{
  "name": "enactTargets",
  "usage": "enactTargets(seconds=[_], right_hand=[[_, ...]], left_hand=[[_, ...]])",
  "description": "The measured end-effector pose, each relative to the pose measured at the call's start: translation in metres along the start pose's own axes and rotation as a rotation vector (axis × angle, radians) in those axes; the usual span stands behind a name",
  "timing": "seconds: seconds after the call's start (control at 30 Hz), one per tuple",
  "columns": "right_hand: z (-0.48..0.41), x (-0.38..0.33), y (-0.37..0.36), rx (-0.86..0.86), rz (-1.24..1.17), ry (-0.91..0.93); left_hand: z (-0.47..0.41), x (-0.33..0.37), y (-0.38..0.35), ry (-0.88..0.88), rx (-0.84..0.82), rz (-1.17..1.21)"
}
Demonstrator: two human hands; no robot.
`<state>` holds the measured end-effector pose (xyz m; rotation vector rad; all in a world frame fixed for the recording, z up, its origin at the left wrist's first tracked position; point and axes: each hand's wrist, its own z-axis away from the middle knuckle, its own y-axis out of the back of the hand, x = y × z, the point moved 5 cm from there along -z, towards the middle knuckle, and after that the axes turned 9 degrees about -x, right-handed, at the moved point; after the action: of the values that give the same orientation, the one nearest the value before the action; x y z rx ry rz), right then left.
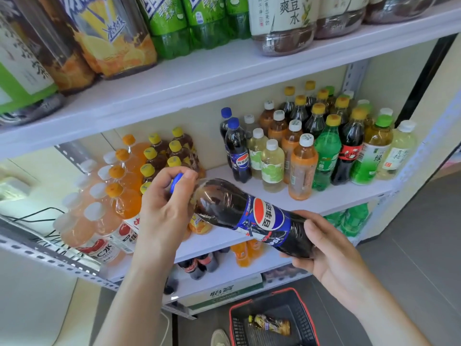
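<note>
The left hand [164, 208] curls its fingers and thumb round the blue cap [175, 183] of a dark cola bottle [224, 206], pinching it from above. The bottle lies tilted in the air, its neck up at the left hand and its base lower, where the right hand [331, 253] cups it with the thumb laid over the side and the fingers wrapped underneath. The bottle's blue label faces up between the two hands. Just behind the hands runs a white shelf [336, 198]. Beyond the left hand on it stand wrapped packs of orange drinks [124, 181]. Beyond the right hand stand two cola bottles of the same kind [238, 151] and a green bottle [325, 156] among mixed drinks. Below the right hand, on the floor, sits a red-rimmed basket [309, 318] with one small bottle [270, 324] lying in it.
</note>
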<state>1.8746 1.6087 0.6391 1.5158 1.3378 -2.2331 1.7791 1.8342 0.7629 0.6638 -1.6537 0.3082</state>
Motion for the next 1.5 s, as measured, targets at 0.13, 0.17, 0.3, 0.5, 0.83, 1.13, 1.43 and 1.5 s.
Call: enactTargets(seconds=[0.13,0.17,0.3,0.5,0.83,1.13,1.43,1.5], right_hand=[[0.009,-0.013,-0.006,-0.042,0.020,0.082],[0.011,-0.016,-0.009,-0.066,0.022,0.092],[0.017,-0.027,-0.017,-0.119,0.100,0.115],[0.018,-0.031,-0.028,-0.143,-0.159,0.059],[0.027,-0.018,-0.048,-0.187,0.083,-0.125],[0.033,-0.032,-0.040,-0.122,0.349,0.148],[0.034,-0.032,-0.043,-0.265,0.315,-0.012],[0.033,-0.029,-0.046,-0.254,0.171,-0.122]], left_hand=[[0.002,-0.003,0.010,0.100,0.110,-0.051],[0.003,-0.004,0.011,0.129,0.115,-0.055],[0.009,-0.010,0.017,0.229,0.061,-0.047],[0.020,-0.005,0.018,0.098,0.094,0.152],[0.019,0.010,0.024,-0.105,-0.043,0.137],[0.014,-0.015,0.030,0.217,0.012,-0.149],[0.018,0.001,0.021,-0.052,0.096,0.132],[0.018,0.004,0.020,-0.103,0.083,0.138]])
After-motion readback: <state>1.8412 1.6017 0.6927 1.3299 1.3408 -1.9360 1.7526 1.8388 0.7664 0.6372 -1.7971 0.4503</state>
